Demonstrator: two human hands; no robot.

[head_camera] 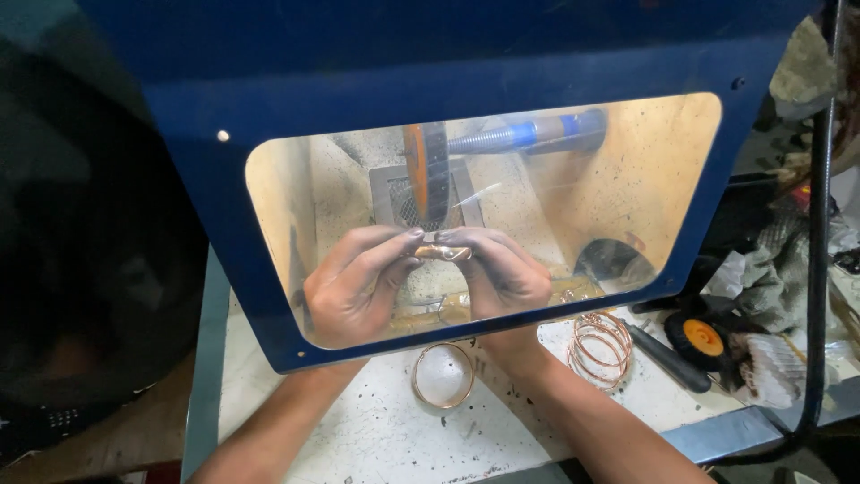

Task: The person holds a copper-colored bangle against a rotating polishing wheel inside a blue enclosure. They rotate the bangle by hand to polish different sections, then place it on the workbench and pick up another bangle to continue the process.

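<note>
Behind the clear window of a blue hood [233, 179], my left hand [354, 282] and my right hand [497, 269] together pinch a thin copper-coloured bangle [441, 253] between their fingertips. The bangle is held just below a dark spinning wheel with an orange hub [426, 175] on a threaded spindle [502, 139]. Both hands are smeared with dark grime. Only a short gleaming arc of the bangle shows between the fingers.
One copper bangle [442, 375] lies flat on the speckled white bench [358, 421] near my wrists. A stack of several bangles [599, 348] sits to the right. An orange-hubbed wheel [701, 337], a dark tool handle [667, 358], rags [770, 269] and a black hose [817, 269] crowd the right side.
</note>
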